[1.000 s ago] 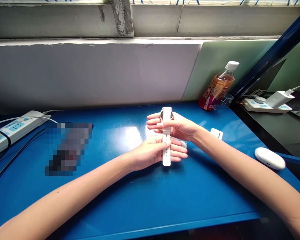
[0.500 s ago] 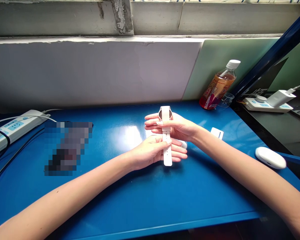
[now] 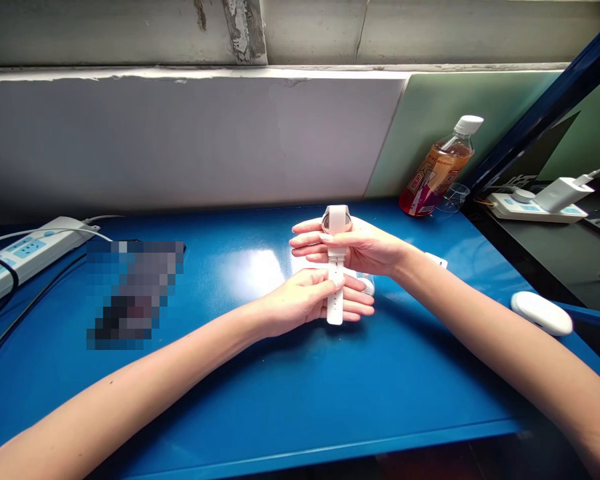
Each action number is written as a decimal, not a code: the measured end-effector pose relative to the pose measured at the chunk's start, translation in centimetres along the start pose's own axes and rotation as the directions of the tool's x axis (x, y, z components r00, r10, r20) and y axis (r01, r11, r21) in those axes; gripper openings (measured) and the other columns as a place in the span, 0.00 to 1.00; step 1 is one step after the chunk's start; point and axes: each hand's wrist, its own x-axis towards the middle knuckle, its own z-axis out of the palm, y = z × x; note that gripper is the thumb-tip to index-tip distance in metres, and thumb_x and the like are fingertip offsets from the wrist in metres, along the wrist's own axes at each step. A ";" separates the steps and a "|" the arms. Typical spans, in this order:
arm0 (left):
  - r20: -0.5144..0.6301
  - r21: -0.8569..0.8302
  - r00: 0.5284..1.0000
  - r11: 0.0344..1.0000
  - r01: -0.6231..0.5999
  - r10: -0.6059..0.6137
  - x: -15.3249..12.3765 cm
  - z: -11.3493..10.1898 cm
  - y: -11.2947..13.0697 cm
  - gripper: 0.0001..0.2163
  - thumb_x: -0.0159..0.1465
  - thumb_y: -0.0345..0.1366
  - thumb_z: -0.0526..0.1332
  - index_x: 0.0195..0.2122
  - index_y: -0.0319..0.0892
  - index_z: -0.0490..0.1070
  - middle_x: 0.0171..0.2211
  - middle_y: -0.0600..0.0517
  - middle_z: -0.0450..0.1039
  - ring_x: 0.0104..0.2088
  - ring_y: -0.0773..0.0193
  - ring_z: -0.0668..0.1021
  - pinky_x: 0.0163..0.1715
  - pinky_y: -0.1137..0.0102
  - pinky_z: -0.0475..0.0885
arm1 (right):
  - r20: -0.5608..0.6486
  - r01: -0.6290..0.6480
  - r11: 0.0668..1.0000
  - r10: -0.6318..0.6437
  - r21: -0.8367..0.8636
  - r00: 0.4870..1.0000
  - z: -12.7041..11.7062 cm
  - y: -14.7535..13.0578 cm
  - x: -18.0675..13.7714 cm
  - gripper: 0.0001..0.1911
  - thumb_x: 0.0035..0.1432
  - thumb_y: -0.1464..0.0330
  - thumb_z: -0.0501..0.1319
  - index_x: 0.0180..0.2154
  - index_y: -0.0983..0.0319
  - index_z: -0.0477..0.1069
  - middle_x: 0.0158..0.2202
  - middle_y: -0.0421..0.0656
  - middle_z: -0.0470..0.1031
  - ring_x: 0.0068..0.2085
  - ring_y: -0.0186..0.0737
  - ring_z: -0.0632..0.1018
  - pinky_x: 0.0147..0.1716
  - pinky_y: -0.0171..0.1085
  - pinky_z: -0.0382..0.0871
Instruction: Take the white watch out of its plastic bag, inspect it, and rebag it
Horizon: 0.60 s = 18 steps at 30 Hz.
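Observation:
A wristwatch (image 3: 336, 257) with a white strap is held upright lengthwise over the blue desk, between both hands. My right hand (image 3: 365, 247) holds its upper part near the round case, thumb across the strap and fingers stretched out behind it. Lower down, my left hand (image 3: 305, 298) pinches the strap's holed end between thumb and fingers, its other fingers extended to the right. The strap's tip hangs just below the left thumb. A small white rounded object (image 3: 367, 287), partly hidden, lies behind the left fingertips.
On the blue desk (image 3: 260, 407) are a pixelated dark object (image 3: 143, 287) and a white power strip (image 3: 35, 250) with cables at left. A drink bottle (image 3: 437, 170), a white oval case (image 3: 541, 313) and a partly covered white card (image 3: 436, 261) lie right. Another power strip (image 3: 535, 208) stands beyond.
The watch and my right hand have shifted slightly up and to the right. My left hand stays nearly in place on the strap. The right forearm now covers more of the white card.

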 end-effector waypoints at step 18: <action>-0.021 -0.008 1.000 1.000 -0.018 0.018 0.2 -0.1 -0.1 0.15 0.70 0.37 0.60 0.50 0.30 0.77 0.49 0.32 0.78 0.47 0.50 0.83 0.54 0.55 0.74 | -0.027 -0.109 0.990 0.112 0.088 0.993 0.3 -0.4 0.0 0.20 0.72 0.66 0.48 0.54 0.66 0.73 0.49 0.50 0.82 0.51 0.44 0.82 0.58 0.46 0.70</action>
